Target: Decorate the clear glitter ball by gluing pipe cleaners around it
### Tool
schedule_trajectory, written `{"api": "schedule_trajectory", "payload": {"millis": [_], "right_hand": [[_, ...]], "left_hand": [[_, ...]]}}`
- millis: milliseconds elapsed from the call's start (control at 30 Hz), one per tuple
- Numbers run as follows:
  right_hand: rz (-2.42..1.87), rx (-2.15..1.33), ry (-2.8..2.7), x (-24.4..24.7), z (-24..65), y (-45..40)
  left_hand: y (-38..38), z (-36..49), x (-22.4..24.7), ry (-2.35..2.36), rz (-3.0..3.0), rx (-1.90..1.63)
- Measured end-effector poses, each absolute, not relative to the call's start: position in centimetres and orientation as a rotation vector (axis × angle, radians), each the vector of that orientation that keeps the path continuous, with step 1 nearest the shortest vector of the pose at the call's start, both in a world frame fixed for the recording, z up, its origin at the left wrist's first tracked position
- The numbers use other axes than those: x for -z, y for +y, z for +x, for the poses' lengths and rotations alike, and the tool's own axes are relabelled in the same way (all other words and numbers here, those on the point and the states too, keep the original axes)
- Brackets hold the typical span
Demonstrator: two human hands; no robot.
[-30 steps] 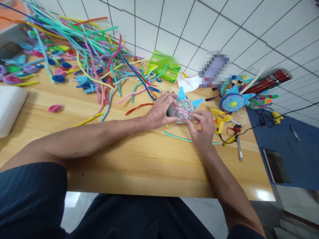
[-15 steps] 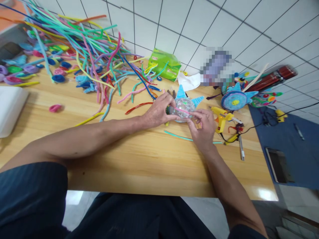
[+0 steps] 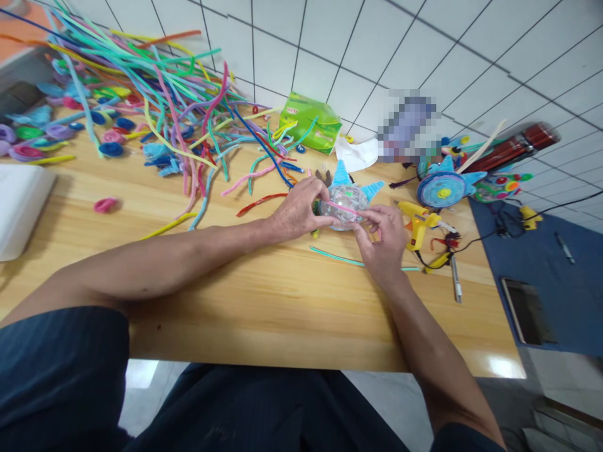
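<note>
Between my hands lies a clear, rounded plastic body (image 3: 347, 196) with light-blue pipe-cleaner fins (image 3: 342, 174) on its far side; it may be a bottle. A pink pipe cleaner (image 3: 342, 206) stretches across its top. My left hand (image 3: 304, 204) pinches the left end of the pipe cleaner and rests against the left of the clear body. The fingers of my right hand (image 3: 384, 235) close on the pipe cleaner's right end, thumb near the body's front. A teal pipe cleaner (image 3: 336, 256) lies on the table just in front, passing beneath my right hand.
A large heap of coloured pipe cleaners (image 3: 155, 88) spreads over the back left. Behind my hands stands a green packet (image 3: 311, 122). To the right are a yellow glue gun (image 3: 419, 223), a blue coiled fish-like piece (image 3: 443, 189), a red flask (image 3: 518, 147) and a craft knife (image 3: 456, 282).
My hands and the clear body stay almost in place. The pink pipe cleaner sits slightly differently across the top; a green spot there is less visible.
</note>
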State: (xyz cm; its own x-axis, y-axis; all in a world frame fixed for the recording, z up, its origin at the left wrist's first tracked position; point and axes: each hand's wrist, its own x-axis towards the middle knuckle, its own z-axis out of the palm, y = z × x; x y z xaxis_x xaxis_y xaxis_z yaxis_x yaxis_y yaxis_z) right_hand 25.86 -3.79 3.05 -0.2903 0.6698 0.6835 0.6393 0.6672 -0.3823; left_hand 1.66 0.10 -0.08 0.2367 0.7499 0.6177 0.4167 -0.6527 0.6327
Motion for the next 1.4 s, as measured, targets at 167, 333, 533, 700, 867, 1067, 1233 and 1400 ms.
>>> {"api": "schedule_trajectory", "payload": {"millis": [167, 333, 533, 700, 867, 1067, 1233, 1400], "right_hand": [[-1.034, -0.003, -2.006, -3.1, 25.7, -3.8], [-1.058, 0.025, -2.002, -3.0, 25.7, -3.7], [-1.035, 0.061, -2.001, -3.0, 25.7, -3.5], [-1.028, 0.017, -1.985, -2.9, 25.8, -3.4], [-1.08, 0.009, -1.997, -2.9, 25.7, -3.4], [-1.033, 0.049, -1.986, -2.9, 25.6, -3.3], [-1.017, 0.038, -1.981, -2.7, 25.9, -3.2], [-1.007, -0.014, -1.994, -2.5, 26.2, -3.2]], "left_hand": [[0.1, 1.6, -0.1, 1.075, 2.192, -1.388], [0.2, 1.5, 0.0, 1.084, 2.204, -1.388], [0.6, 1.5, 0.4, 1.072, 2.227, -1.383], [0.7, 1.4, 0.4, 1.056, 2.234, -1.367], [0.3, 1.8, 0.0, 1.079, 2.327, -1.394], [0.4, 2.5, -0.3, 0.947, 2.465, -1.314], [0.1, 2.3, 0.0, 0.917, 2.405, -1.417], [-0.1, 2.1, 0.4, 1.058, 2.379, -1.474]]}}
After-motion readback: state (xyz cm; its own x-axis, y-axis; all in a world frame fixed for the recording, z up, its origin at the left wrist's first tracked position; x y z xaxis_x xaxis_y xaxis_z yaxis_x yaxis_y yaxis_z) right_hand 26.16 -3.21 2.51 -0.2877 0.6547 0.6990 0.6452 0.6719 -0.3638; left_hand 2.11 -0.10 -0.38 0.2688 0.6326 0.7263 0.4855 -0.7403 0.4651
